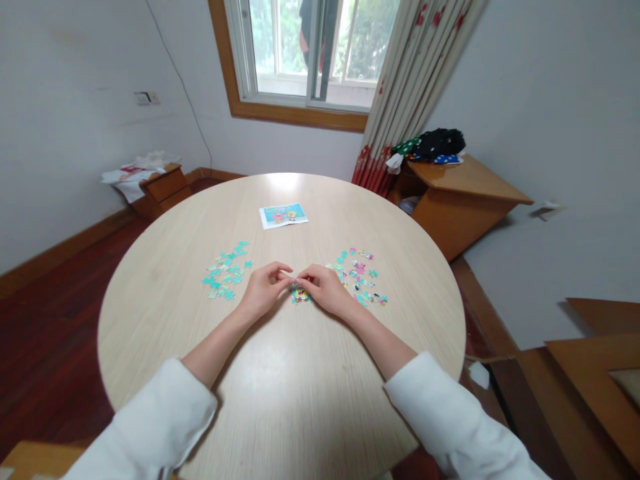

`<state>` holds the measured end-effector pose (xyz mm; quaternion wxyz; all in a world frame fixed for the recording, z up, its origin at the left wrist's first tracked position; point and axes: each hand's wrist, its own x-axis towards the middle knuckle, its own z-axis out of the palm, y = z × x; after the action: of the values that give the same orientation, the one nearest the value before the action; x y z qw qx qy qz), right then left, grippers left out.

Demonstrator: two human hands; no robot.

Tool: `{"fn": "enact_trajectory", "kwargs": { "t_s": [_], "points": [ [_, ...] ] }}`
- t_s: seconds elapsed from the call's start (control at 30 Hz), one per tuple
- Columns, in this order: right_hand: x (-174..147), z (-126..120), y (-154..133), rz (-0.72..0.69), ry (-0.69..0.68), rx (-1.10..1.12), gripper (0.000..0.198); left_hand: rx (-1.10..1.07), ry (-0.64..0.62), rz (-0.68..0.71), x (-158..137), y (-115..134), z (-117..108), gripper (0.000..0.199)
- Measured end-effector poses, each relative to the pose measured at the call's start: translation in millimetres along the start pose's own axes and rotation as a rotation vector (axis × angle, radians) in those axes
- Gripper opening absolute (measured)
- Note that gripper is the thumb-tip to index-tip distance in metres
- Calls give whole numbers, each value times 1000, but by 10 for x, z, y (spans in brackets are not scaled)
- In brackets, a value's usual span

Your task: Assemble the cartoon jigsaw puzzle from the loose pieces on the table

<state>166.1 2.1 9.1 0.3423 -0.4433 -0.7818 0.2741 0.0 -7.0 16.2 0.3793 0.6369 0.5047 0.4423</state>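
Observation:
My left hand (267, 287) and my right hand (325, 287) meet over the middle of the round table, fingertips pinched close together. A small piece, seemingly a jigsaw piece (295, 281), shows between the fingertips, mostly hidden by them. Just under my hands lies a small joined patch of jigsaw pieces (301, 295), yellow and teal, partly covered by my right fingers. Loose teal and pale green jigsaw pieces (227, 272) are spread left of my left hand. More jigsaw pieces (360, 269), teal, pink and dark, lie scattered beyond and right of my right hand.
A printed cartoon picture (283, 215) lies toward the far side of the pale wooden table (270, 400). Behind it are a window and a curtain (400, 80). A wooden cabinet (460, 193) with cloths on top stands at right, a small wooden stand (167, 189) at left.

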Motion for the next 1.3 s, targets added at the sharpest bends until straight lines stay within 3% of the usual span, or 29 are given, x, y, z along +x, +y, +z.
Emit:
{"fn": "enact_trajectory", "kwargs": {
  "t_s": [0.2,0.33,0.5,0.6,0.67,0.9,1.3],
  "points": [
    [18,7,16,13,41,33,14,64,15,6,3,3,-16,23],
    [85,-215,166,87,154,-24,17,85,15,23,17,-32,-20,19],
    [67,-790,562,431,342,-266,18,108,31,36,29,-48,-22,17],
    [-22,-1050,759,638,322,-331,18,117,36,40,29,-46,-22,17],
    [-84,-1142,843,681,290,-348,19,126,42,42,31,-51,-25,17],
    [-207,-1247,956,769,271,-298,23,132,59,42,40,-86,-37,19],
    [-223,-1230,927,742,311,-392,22,122,45,33,32,-44,-37,17]
  ]
}}
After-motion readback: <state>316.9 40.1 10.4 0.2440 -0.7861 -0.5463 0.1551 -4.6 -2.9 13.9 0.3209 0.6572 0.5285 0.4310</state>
